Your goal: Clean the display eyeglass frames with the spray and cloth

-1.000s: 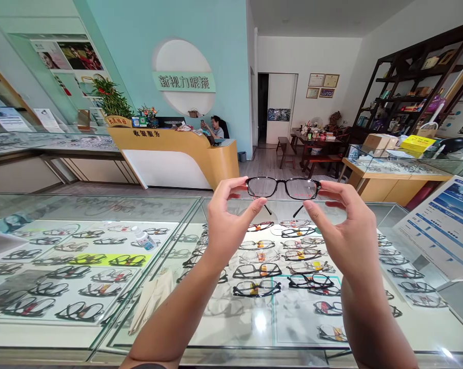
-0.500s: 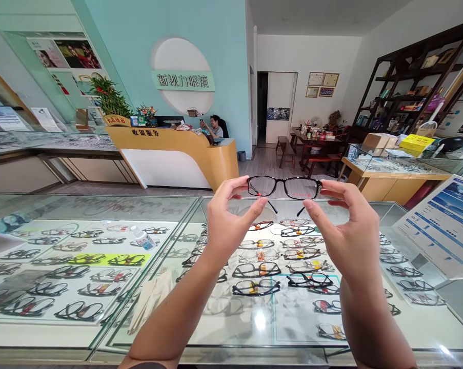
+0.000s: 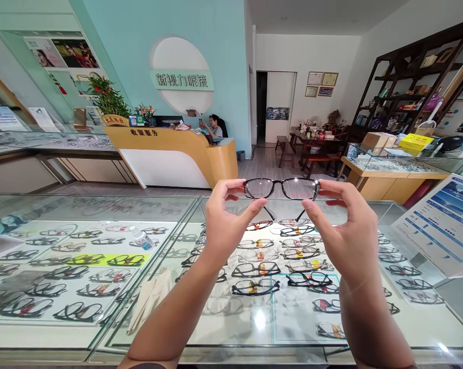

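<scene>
A pair of black-framed eyeglasses (image 3: 278, 181) is held up in the air over the glass display case (image 3: 254, 353). My left hand (image 3: 231, 215) pinches the left end of the frame between thumb and fingers. On the other end, my right hand (image 3: 344, 218) grips in the same way. The lenses face along my view, small red print shows on the right one, and the temple arms hang down below the frame. Beneath the glass, rows of eyeglasses (image 3: 255, 286) lie on white trays, some with orange or red tags.
A small white bottle (image 3: 142, 238) and a folded cream cloth (image 3: 148, 302) are on the counter at left. A printed sign (image 3: 442, 225) leans at right. Beyond are a wooden reception desk (image 3: 223, 159), a seated person (image 3: 215, 127), a dark table with benches (image 3: 311, 141) and shelves (image 3: 408, 87).
The eyeglasses have tilted slightly and shifted a little left and down; both hands still hold them. The view has barely moved.
</scene>
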A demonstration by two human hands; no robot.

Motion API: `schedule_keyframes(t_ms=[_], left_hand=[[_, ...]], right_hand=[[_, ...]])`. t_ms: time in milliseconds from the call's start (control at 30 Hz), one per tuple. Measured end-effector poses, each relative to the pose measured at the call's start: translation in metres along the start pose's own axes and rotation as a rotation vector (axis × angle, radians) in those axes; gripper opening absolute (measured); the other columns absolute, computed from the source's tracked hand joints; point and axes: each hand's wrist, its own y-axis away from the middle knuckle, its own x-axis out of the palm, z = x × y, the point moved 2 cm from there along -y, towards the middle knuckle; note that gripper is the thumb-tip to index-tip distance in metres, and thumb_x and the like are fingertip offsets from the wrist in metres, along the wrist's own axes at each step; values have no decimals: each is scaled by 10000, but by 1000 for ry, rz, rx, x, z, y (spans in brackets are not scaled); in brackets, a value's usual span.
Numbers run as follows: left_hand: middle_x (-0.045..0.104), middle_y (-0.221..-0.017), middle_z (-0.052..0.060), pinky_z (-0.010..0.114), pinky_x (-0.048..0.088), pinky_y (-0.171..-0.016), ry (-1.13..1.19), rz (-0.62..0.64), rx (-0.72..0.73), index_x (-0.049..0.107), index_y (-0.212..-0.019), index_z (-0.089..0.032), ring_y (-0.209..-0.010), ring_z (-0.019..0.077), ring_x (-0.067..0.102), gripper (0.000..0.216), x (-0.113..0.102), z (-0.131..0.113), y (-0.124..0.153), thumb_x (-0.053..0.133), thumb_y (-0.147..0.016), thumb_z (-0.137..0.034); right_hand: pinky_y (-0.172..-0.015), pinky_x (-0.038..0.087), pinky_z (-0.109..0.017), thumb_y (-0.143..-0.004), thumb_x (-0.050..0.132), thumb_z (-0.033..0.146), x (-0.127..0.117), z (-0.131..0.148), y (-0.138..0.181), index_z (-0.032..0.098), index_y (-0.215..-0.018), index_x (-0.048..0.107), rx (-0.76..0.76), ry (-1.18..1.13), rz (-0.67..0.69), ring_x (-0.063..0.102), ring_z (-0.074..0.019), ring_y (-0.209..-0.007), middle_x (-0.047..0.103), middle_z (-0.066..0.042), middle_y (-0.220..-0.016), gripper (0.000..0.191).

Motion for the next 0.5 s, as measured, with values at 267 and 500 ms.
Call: schedule_keyframes(t_ms=[267,500], left_hand=[[680,-1023,35,357,554,-819,-30,-104,136,667,-1123,-234,-928,192,667,526,-2,-5,3,935,-780,-529],[686,-1054,36,355,555,-810,-146,-147,292,658,-1161,-232,-926,183,658,546,-5,-10,6,943,-783,-503]], right_hand=[[-906,630,-494,-1026,646,496,5,-4,-1,258,-1324,653,21,1,79,759,-290,-1067,770,-105,-1227,381],[-946,624,-521,-1020,644,502,12,-7,0,256,-1381,618,60,-27,133,748,-298,-1113,737,-125,-1329,438]])
